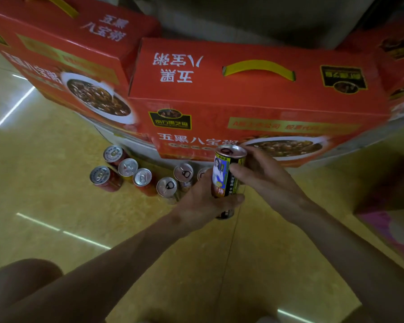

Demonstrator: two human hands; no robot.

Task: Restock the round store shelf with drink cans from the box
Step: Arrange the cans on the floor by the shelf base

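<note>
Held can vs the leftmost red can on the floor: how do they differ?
The held can has a yellow-and-black label with a picture; the leftmost red can has a red body. The held can is off the floor, tilted, and gripped by the left hand and right hand; the leftmost red can stands upright, untouched. Both have silver tops with pull tabs.

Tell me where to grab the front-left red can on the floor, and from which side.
Probably best to take the red can by its round side wall, pinching opposite sides just under the rim and coming from the view's left. It stands upright with bare floor left and in front; neighbour cans crowd its right.
</note>
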